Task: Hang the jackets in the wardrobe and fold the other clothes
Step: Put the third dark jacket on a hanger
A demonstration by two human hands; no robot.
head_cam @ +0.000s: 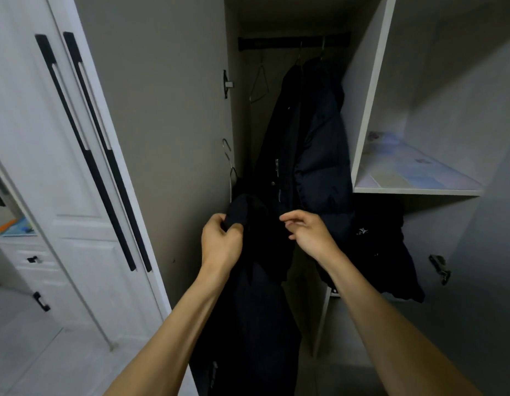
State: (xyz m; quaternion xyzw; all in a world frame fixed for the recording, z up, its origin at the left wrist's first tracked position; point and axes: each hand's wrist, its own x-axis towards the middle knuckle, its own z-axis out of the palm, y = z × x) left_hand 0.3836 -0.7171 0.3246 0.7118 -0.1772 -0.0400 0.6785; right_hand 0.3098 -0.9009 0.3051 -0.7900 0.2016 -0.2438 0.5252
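Note:
I hold a dark jacket [248, 295] up in front of the open wardrobe. My left hand [220, 241] grips its upper edge near the collar, fingers curled round the cloth. My right hand [308, 232] hovers beside the jacket's top with loosely bent fingers; whether it pinches cloth is unclear. A thin metal hanger hook [229, 160] pokes up just above the held jacket. Two dark puffy jackets [311, 144] hang from the black rail [293, 42]. An empty wire hanger [259, 81] hangs at the rail's left.
The grey wardrobe door [162, 124] stands open on the left. A white shelf [413, 175] is on the right, and another dark garment [385, 250] is draped below it. White cabinet doors with black handles [88, 150] lie further left.

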